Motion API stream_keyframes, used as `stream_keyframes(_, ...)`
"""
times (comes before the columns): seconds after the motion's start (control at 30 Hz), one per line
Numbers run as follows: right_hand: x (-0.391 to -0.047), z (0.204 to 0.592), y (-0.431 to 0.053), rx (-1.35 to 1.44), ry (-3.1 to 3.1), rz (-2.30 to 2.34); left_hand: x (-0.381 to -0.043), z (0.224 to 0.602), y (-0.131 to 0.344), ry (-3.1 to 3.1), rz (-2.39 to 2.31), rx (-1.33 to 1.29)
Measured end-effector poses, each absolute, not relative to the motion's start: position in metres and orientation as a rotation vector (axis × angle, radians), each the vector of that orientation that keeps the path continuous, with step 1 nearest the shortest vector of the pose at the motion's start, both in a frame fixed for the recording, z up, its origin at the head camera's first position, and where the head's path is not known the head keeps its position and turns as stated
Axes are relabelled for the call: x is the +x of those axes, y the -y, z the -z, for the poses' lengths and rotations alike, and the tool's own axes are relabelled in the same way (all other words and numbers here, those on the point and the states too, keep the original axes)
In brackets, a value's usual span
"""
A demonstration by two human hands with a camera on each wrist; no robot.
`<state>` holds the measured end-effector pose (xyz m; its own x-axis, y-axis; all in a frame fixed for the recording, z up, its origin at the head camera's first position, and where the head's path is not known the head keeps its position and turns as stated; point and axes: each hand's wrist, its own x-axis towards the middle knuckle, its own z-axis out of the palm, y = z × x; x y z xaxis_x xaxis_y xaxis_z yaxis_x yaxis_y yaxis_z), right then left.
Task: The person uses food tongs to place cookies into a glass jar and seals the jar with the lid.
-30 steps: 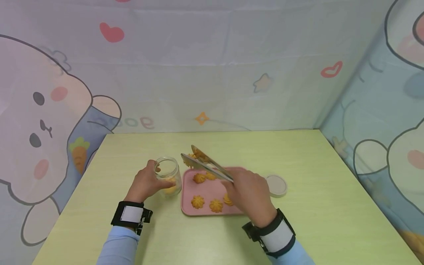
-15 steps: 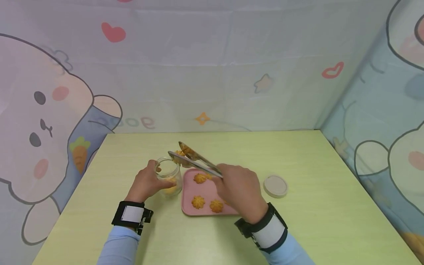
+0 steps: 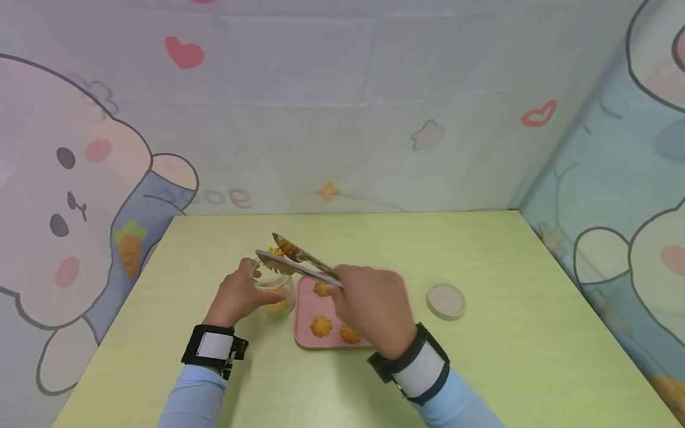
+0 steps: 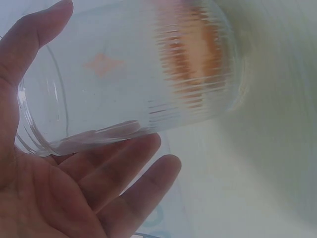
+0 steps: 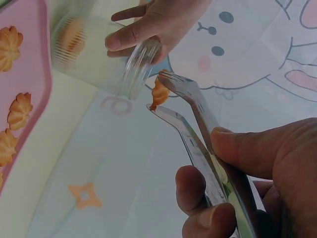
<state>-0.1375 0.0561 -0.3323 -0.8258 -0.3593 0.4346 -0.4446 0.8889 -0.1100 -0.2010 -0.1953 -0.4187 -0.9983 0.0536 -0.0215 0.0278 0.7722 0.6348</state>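
From the head view, the left hand point(image 3: 239, 293) grips a clear, round glass jar point(image 3: 289, 291) standing on the pale yellow-green table point(image 3: 492, 368), while the right hand point(image 3: 371, 306) is wrapped around shiny silver metal tongs point(image 3: 313, 273), whose tips hold a golden, ridged biscuit point(image 3: 275, 252) over the jar's mouth. Beside the jar lies a pink rectangular tray point(image 3: 334, 306) with more golden, flower-shaped biscuits point(image 3: 321, 326) (the right hand hides part of it), and a flat, round, whitish lid point(image 3: 446, 300) sits to the right. In the left wrist view, the thumb and fingers lie on opposite sides of the glass, and orange-brown contents point(image 4: 198, 47) show, blurred, through its ribbed base. In the right wrist view, the pinched biscuit is just beside the rim; whether they touch, I cannot tell.
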Motion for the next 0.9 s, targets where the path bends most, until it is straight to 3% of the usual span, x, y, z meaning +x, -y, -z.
stream_keyframes(0.9, -0.14, 0.337, -0.048, 0.616, 2.724, -0.419, -0.2, 0.42, 0.197, -2.923, -1.06, 0.08)
